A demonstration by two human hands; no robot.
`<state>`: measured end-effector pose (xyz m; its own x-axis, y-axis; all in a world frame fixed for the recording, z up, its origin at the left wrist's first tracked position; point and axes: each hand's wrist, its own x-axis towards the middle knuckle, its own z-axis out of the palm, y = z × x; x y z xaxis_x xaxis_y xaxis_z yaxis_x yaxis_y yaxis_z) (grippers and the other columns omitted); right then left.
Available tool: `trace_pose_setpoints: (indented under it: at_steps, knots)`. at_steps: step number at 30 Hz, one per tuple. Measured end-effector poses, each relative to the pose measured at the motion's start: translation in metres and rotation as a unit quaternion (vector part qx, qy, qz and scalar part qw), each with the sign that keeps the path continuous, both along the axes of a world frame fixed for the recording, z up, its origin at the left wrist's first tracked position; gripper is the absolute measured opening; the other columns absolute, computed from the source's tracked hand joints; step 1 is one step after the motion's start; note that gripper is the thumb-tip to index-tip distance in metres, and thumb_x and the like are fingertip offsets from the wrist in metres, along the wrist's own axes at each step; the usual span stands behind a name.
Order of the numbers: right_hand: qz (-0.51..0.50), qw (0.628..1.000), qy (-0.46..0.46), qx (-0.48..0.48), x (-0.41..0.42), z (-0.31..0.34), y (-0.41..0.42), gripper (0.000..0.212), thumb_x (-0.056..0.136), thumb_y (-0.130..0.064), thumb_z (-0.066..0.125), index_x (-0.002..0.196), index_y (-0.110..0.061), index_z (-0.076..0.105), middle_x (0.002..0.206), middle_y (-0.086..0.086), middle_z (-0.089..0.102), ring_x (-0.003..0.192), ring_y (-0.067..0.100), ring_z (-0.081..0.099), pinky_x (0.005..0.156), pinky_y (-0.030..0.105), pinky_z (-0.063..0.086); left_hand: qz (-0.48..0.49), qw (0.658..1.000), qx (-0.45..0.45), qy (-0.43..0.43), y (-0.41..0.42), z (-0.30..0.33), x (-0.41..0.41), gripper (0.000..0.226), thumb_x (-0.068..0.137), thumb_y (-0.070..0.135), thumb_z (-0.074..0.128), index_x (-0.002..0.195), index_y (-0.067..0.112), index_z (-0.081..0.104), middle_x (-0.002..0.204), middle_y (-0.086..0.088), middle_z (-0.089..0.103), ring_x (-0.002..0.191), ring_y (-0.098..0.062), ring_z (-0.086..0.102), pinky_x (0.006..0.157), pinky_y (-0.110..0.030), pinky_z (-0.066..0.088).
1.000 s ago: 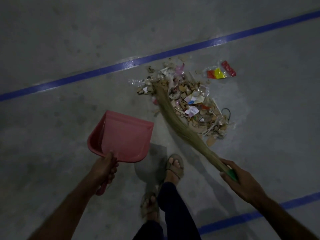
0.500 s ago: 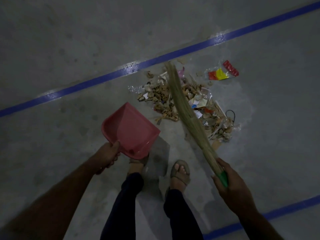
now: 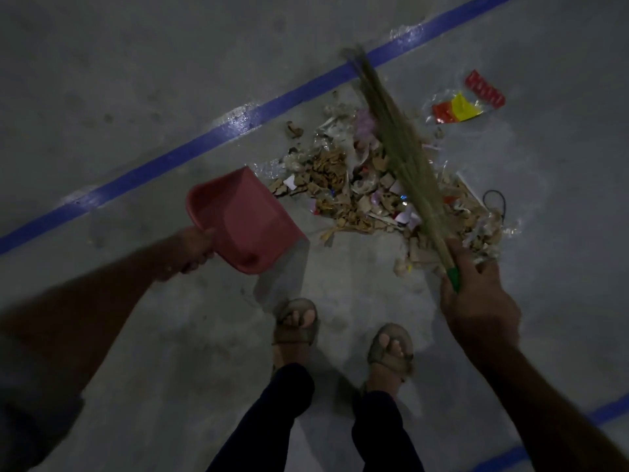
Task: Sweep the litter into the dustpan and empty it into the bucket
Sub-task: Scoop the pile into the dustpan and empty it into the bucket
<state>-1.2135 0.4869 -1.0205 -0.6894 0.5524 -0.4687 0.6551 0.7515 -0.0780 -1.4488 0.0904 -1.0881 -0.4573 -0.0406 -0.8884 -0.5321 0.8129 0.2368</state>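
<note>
1. Our right hand point(image 3: 476, 301), at 4 o'clock in the view, has its fingers curled round the green grip of the broom point(image 3: 401, 155); the straw head runs from the hand toward 11 o'clock, lying across the litter point(image 3: 357, 195) with its tip reaching the blue floor line point(image 3: 170, 161).
2. Our left hand point(image 3: 192, 248), at 9 o'clock, grips the rear of the pink dustpan point(image 3: 245, 219); we cannot see the handle itself, as the hand covers it; the pan looks tilted, its open edge facing 3 o'clock, just beside the near edge of the litter; whether it touches the floor we cannot tell.
3. The litter: a heap of torn brown and white scraps, at 12 to 2 o'clock from our feet, between the dustpan and the right hand.
4. Apart from the heap, at 1 o'clock: a red-and-yellow wrapper point(image 3: 456, 109); a red packet point(image 3: 485, 88) just beyond it.
5. A black loop of cord point(image 3: 495, 201) at the heap's 3 o'clock edge.
6. The floor point(image 3: 136, 63): grey concrete, dimly lit; a second blue line point(image 3: 609, 410) at 5 o'clock.
7. Our sandals point(image 3: 296, 321), toes toward 12 o'clock; dark trousers above.
</note>
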Motion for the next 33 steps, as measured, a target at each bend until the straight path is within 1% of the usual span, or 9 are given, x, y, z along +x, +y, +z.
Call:
trace_pose_setpoints:
  at_steps: [5, 9, 16, 18, 21, 24, 28, 30, 33]
  knots:
    - [-0.004, 0.999, -0.044, 0.025, -0.011, -0.044, 0.006, 0.061, 0.100, -0.037, 0.048, 0.153, -0.046, 0.020, 0.123, 0.020, 0.048, 0.092, 0.041, 0.062, 0.067, 0.041, 0.048, -0.056, 0.998, -0.035, 0.017, -0.011, -0.035, -0.085, 0.053, 0.107, 0.044, 0.033, 0.075, 0.007, 0.051, 0.057, -0.003, 0.039, 0.027, -0.002, 0.029, 0.030, -0.012, 0.020]
    - [0.059, 0.995, -0.073, 0.023, -0.006, -0.077, 0.019, 0.065, 0.099, -0.035, 0.051, 0.154, -0.044, 0.019, 0.114, 0.014, 0.052, 0.086, 0.035, 0.059, 0.060, 0.033, 0.039, -0.126, 0.990, -0.057, 0.000, 0.001, -0.064, -0.112, 0.052, 0.105, 0.048, 0.035, 0.074, 0.009, 0.051, 0.052, 0.001, 0.037, 0.031, -0.004, 0.025, 0.033, -0.013, 0.018]
    - [0.147, 0.986, -0.054, -0.064, 0.026, -0.081, -0.004, 0.071, 0.093, -0.035, 0.061, 0.156, -0.036, 0.027, 0.106, 0.001, 0.054, 0.064, 0.019, 0.050, 0.042, 0.022, 0.030, -0.162, 0.986, 0.031, 0.002, 0.065, -0.104, -0.081, 0.053, 0.105, 0.049, 0.035, 0.076, 0.008, 0.053, 0.056, -0.003, 0.039, 0.034, -0.008, 0.027, 0.038, -0.014, 0.020]
    - [0.134, 0.984, -0.059, -0.105, 0.047, -0.068, -0.016, 0.073, 0.092, -0.036, 0.062, 0.155, -0.040, 0.025, 0.104, -0.004, 0.050, 0.065, 0.015, 0.051, 0.042, 0.020, 0.031, -0.164, 0.986, 0.040, 0.006, 0.072, -0.106, -0.063, 0.054, 0.104, 0.050, 0.035, 0.076, 0.008, 0.053, 0.057, -0.004, 0.041, 0.038, -0.011, 0.028, 0.042, -0.016, 0.021]
    - [0.088, 0.983, -0.050, -0.150, 0.087, -0.047, -0.018, 0.070, 0.089, -0.038, 0.066, 0.148, -0.047, 0.030, 0.101, -0.009, 0.050, 0.063, 0.015, 0.058, 0.039, 0.025, 0.043, -0.165, 0.984, 0.062, 0.004, 0.073, -0.104, -0.039, 0.054, 0.103, 0.053, 0.038, 0.075, 0.009, 0.053, 0.058, -0.004, 0.042, 0.043, -0.013, 0.028, 0.047, -0.019, 0.021]
    - [0.045, 0.986, -0.080, -0.142, 0.129, -0.027, 0.002, 0.073, 0.091, -0.045, 0.061, 0.147, -0.060, 0.017, 0.104, -0.014, 0.049, 0.069, 0.009, 0.059, 0.042, 0.022, 0.045, -0.175, 0.983, 0.060, 0.012, 0.076, -0.104, -0.021, 0.058, 0.095, 0.062, 0.040, 0.075, 0.009, 0.054, 0.058, -0.004, 0.044, 0.044, -0.014, 0.031, 0.048, -0.020, 0.023]
    - [-0.043, 0.993, -0.049, -0.102, 0.167, -0.016, 0.039, 0.081, 0.083, -0.035, 0.072, 0.149, -0.054, 0.028, 0.098, -0.012, 0.048, 0.063, 0.012, 0.058, 0.042, 0.028, 0.046, -0.202, 0.979, 0.033, 0.010, 0.085, -0.112, -0.004, 0.058, 0.105, 0.051, 0.033, 0.078, 0.005, 0.055, 0.062, -0.009, 0.046, 0.044, -0.017, 0.034, 0.044, -0.019, 0.026]
    - [-0.045, 0.994, -0.065, -0.077, 0.175, -0.026, 0.054, 0.083, 0.085, -0.035, 0.070, 0.150, -0.055, 0.023, 0.097, -0.009, 0.044, 0.060, 0.011, 0.054, 0.041, 0.035, 0.049, -0.208, 0.977, 0.036, 0.013, 0.090, -0.116, 0.006, 0.058, 0.105, 0.050, 0.032, 0.078, 0.005, 0.055, 0.063, -0.010, 0.047, 0.044, -0.017, 0.036, 0.044, -0.020, 0.027]
    - [-0.039, 0.993, -0.081, -0.071, 0.167, -0.052, 0.066, 0.074, 0.089, -0.040, 0.065, 0.150, -0.048, 0.023, 0.097, -0.008, 0.042, 0.061, 0.008, 0.048, 0.043, 0.034, 0.050, -0.217, 0.975, 0.036, 0.026, 0.098, -0.122, 0.023, 0.058, 0.104, 0.052, 0.032, 0.079, 0.006, 0.057, 0.065, -0.011, 0.050, 0.047, -0.019, 0.040, 0.045, -0.021, 0.030]
